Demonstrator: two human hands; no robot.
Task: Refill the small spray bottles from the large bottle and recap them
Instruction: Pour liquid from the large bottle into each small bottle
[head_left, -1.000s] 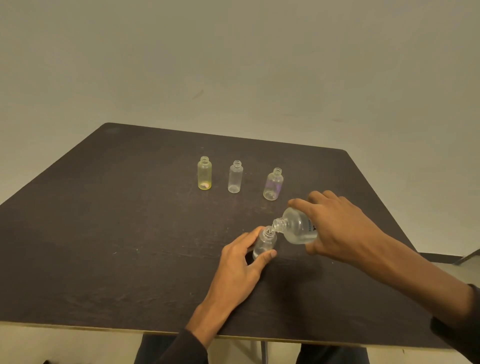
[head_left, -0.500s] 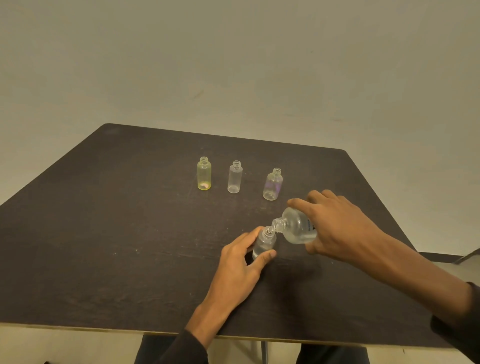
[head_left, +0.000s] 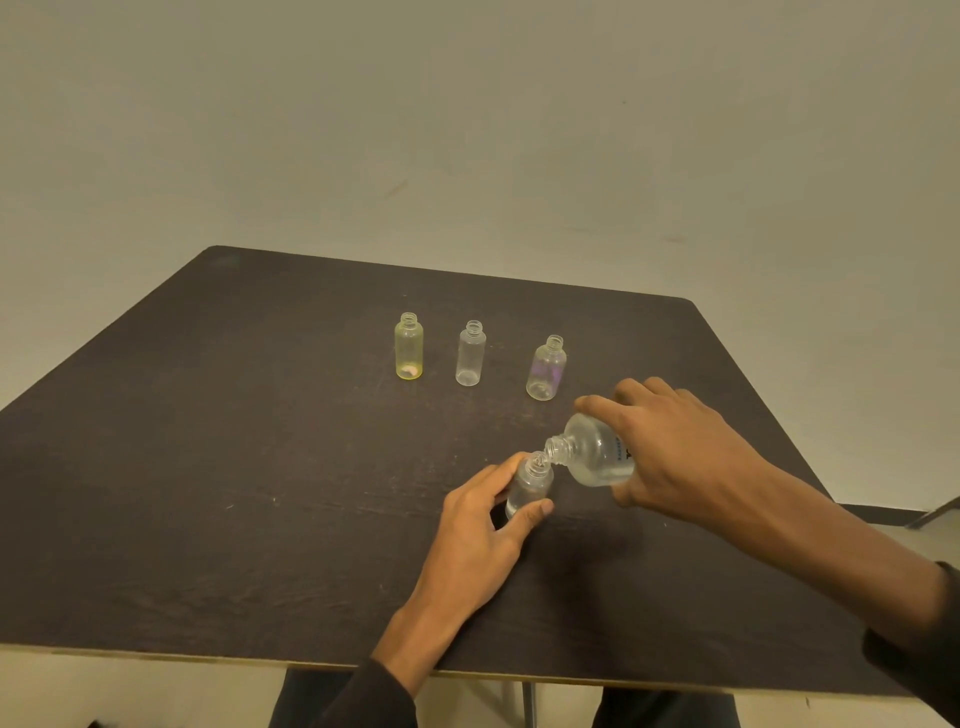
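Pouring from the large bottle (head_left: 597, 456) into a small bottle (head_left: 529, 486) on the dark counter (head_left: 208, 467).

The right hand (head_left: 675, 457) has its grip wrapped around the large bottle, holding it tipped to the left so that its open neck meets the mouth of the small bottle; clear liquid lies in its lower side. The left hand (head_left: 478, 540) has its grip on the small bottle, thumb and fingers pinching its sides, and the bottle stands on the counter, leaning slightly. Farther back stand 3 uncapped bottles in a row, well apart from the hands: a yellow bottle (head_left: 409, 346) at left, a clear bottle (head_left: 470, 353) in the middle, and a purple-tinted bottle (head_left: 546, 368) at right, nearest the right hand.
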